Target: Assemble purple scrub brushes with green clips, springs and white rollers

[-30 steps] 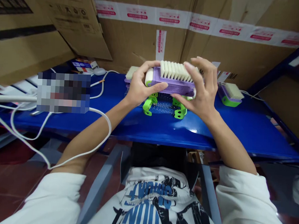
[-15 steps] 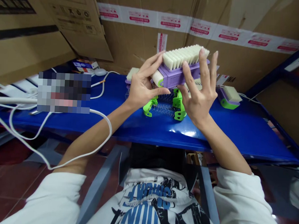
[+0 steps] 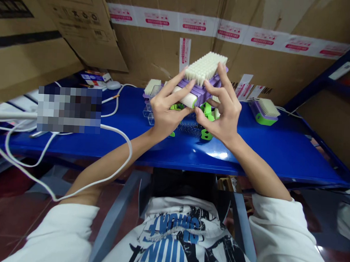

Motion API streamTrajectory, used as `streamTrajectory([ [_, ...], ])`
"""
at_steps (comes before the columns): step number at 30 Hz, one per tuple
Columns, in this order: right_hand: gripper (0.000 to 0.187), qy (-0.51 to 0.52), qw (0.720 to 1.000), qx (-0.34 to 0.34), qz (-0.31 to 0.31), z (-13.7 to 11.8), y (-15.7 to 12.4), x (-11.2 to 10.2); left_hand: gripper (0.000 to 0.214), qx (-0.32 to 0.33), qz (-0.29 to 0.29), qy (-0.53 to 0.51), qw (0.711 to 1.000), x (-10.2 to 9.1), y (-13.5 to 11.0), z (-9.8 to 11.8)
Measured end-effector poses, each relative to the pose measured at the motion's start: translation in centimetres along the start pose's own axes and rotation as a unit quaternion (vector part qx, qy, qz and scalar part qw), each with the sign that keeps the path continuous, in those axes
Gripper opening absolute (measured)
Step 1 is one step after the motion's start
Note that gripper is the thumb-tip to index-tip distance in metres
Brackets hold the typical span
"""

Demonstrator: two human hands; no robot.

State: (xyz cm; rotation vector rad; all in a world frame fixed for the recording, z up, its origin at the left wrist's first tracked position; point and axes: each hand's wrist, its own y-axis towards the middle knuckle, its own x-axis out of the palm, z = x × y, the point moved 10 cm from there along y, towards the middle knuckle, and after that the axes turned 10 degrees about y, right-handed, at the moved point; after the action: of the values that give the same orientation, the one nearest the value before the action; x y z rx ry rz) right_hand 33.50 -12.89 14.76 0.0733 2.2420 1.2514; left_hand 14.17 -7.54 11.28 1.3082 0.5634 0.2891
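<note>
Holding the purple brush [image 3: 204, 73] above the bench [image 3: 294, 149], the left hand [image 3: 168, 108] and right hand [image 3: 225, 109] share one grip, its bristles [image 3: 209, 64] and white roller [image 3: 187, 99] already fitted, the green brackets [image 3: 206, 135] below apparently not yet joined.

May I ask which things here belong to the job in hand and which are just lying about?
Apparently the job:
- purple oblong brush with cream bristles, held between left hand and right hand
- green curved plastic pieces below
- likely, purple-and-green cream-bristled brush at right

Seemingly lying about:
- white looping cable
- blue-and-white box, back left
</note>
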Motion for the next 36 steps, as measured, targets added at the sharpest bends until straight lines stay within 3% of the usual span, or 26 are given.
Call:
streamTrajectory([
  [9, 0.064, -0.005, 1.000, 0.005, -0.005, 0.8, -0.3, 0.9, 0.038, 0.008, 0.010, 0.067, 0.998, -0.2, 0.3, 2.5],
  [18, 0.064, -0.014, 0.998, 0.040, -0.035, 0.7, 0.2, 1.0, 0.044, 0.001, -0.025, 0.008, 1.000, 0.3, 0.1, 1.4],
  [22, 0.048, -0.010, 0.998, 0.048, -0.042, 1.0, 0.2, 1.0, 0.042, -0.012, -0.044, 0.003, 0.999, 0.3, 0.4, 1.2],
  [29, 0.018, 0.029, 0.999, 0.006, 0.029, 1.4, 0.0, 1.2, 0.041, 0.011, -0.052, 0.012, 0.999, 0.6, 0.4, 2.6],
  [33, 0.025, 0.056, 0.997, 0.004, 0.057, 2.4, -0.2, 1.7, 0.037, 0.021, -0.046, 0.057, 0.997, 0.8, 0.1, 3.3],
  [36, 0.043, 0.070, 0.997, 0.019, 0.023, 2.6, -0.4, 2.5, 0.032, 0.039, -0.030, 0.068, 0.996, 0.5, 0.1, 4.0],
])
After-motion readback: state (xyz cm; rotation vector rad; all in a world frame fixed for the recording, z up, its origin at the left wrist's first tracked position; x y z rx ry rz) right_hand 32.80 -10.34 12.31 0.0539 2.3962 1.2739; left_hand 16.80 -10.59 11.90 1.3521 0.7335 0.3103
